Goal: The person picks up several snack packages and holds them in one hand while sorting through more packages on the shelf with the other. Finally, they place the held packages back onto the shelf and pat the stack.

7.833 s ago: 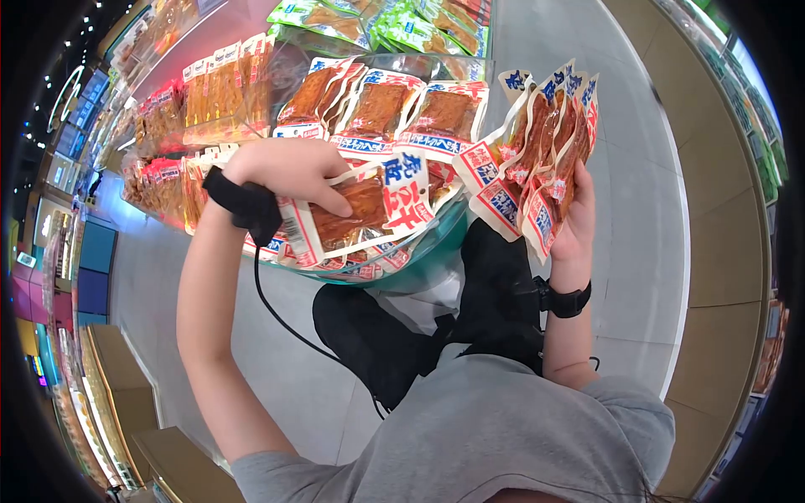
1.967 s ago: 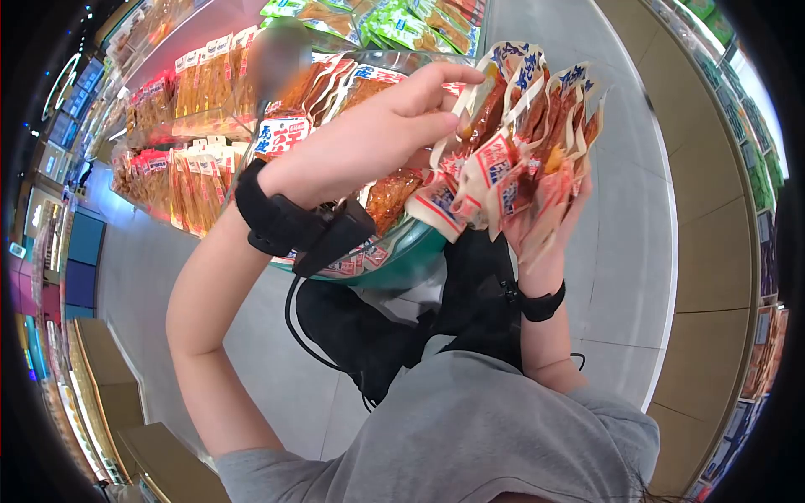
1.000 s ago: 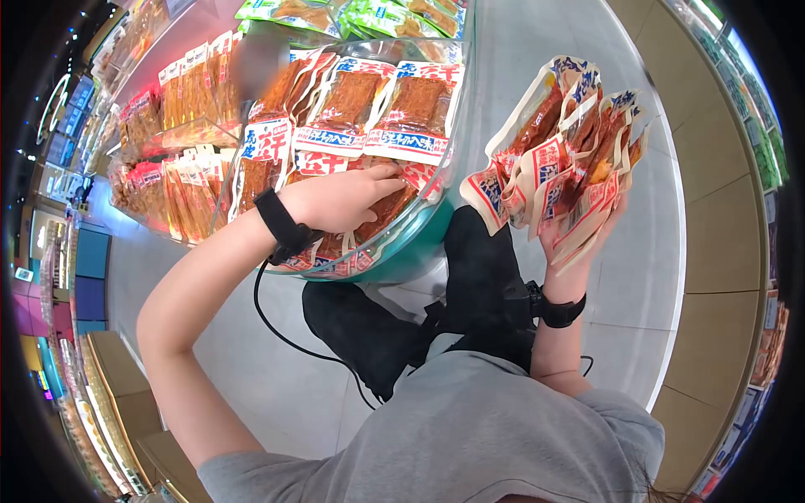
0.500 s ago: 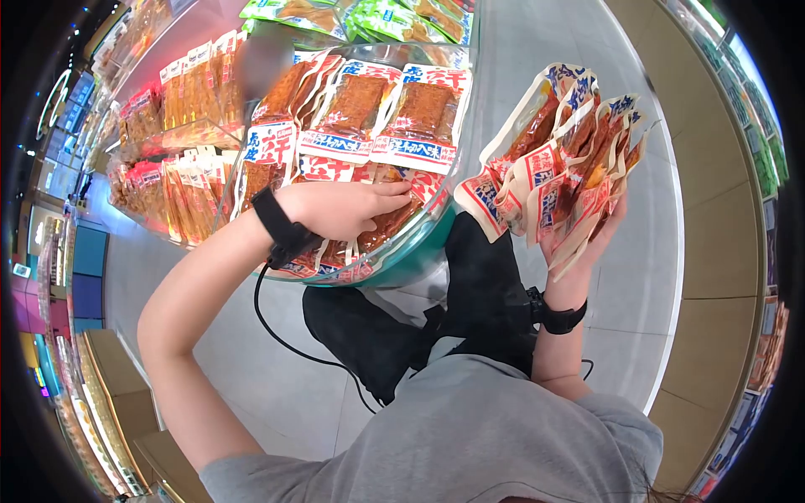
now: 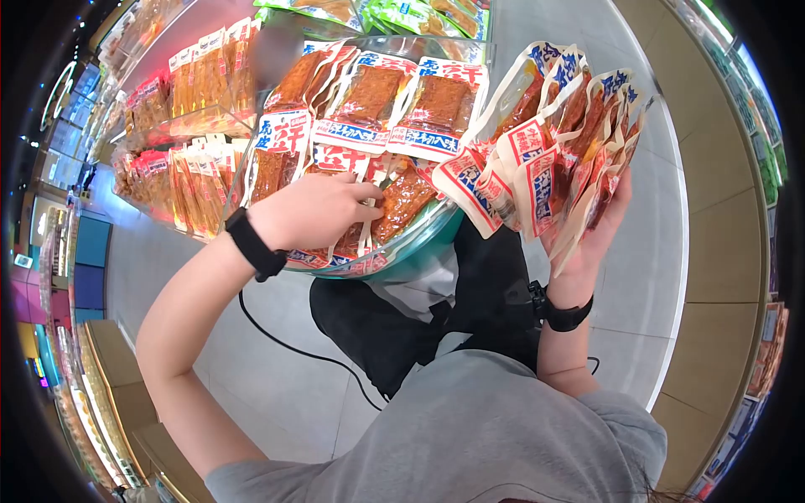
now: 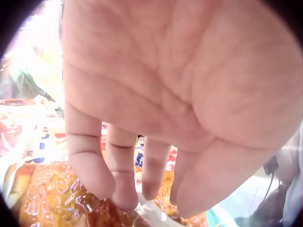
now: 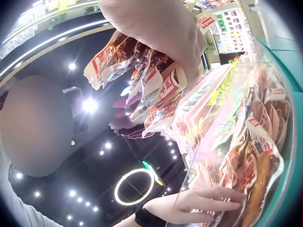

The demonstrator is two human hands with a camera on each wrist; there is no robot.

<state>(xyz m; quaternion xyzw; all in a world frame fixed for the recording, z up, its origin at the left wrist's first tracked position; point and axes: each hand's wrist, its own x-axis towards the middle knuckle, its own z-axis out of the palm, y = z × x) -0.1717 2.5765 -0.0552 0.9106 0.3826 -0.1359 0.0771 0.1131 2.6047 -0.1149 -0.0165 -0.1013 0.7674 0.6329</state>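
My left hand (image 5: pixel 314 210) reaches into a clear-walled bin (image 5: pixel 419 237) of sealed dried tofu packs. Its fingers (image 6: pixel 122 179) extend downward onto a glossy brown pack (image 5: pixel 404 205) near the bin's front, the thumb close beside them in the left wrist view. To the bin's right, my right hand (image 5: pixel 594 230) grips a fanned bunch of several dried tofu packs (image 5: pixel 579 126) by their lower ends, red and blue labels showing. Part of that hand is hidden behind the packs. From the right wrist view, the same bunch (image 7: pixel 104 59) hangs clear of the bin.
More dried tofu packs (image 5: pixel 436 105) lie in rows at the back of the bin. Neighbouring bins hold orange-brown snack packs (image 5: pixel 201 172) on the left and green packs (image 5: pixel 411 21) behind. Grey floor (image 5: pixel 637 277) lies to the right; a black cable (image 5: pixel 293 350) trails from the left wrist.
From holding a pack over the bin, then touching the right hand's bunch, my left hand returned among the bin's packs and has just shifted slightly left. The held bunch has grown and now overlaps the bin's edge.
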